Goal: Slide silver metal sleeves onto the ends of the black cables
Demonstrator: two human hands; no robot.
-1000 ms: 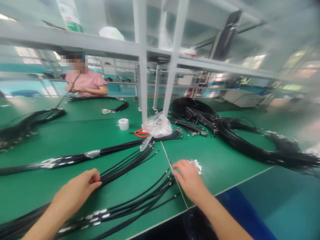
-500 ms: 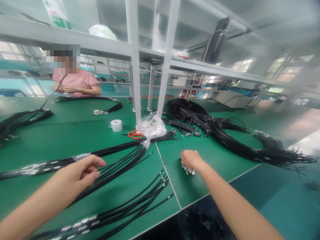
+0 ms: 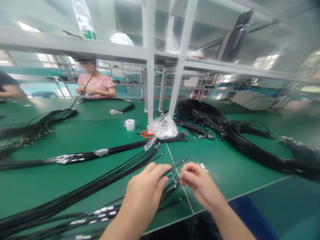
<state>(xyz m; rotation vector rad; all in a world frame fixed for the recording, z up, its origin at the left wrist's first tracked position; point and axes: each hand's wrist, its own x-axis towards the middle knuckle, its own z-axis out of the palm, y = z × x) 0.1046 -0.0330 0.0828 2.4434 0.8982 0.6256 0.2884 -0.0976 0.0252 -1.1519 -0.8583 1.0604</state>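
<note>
My left hand [image 3: 150, 186] is closed on a thin black cable [image 3: 180, 163], gripped near its end, and the tip points up and right past the fingers. Close beside it, my right hand [image 3: 200, 182] is pinched shut, and a small silvery piece [image 3: 182, 174] just shows at the fingertips. Behind the right hand lies a partly hidden pile of small silvery metal pieces [image 3: 203, 166]. Loose black cables [image 3: 115, 170] with pale tips run along the table to the left, and more lie beneath my left hand.
Orange-handled scissors [image 3: 147, 134], a roll of clear tape [image 3: 130, 125] and a clear plastic bag of small parts [image 3: 165, 129] sit near the shelf posts. Coiled black cables [image 3: 245, 143] lie at right. Across the green table [image 3: 100, 123], a person in pink [image 3: 96, 85] holds a cable.
My right hand has left the pile of metal pieces and come left, near my left hand. My left hand has moved right and now grips a cable. The view has shifted left.
</note>
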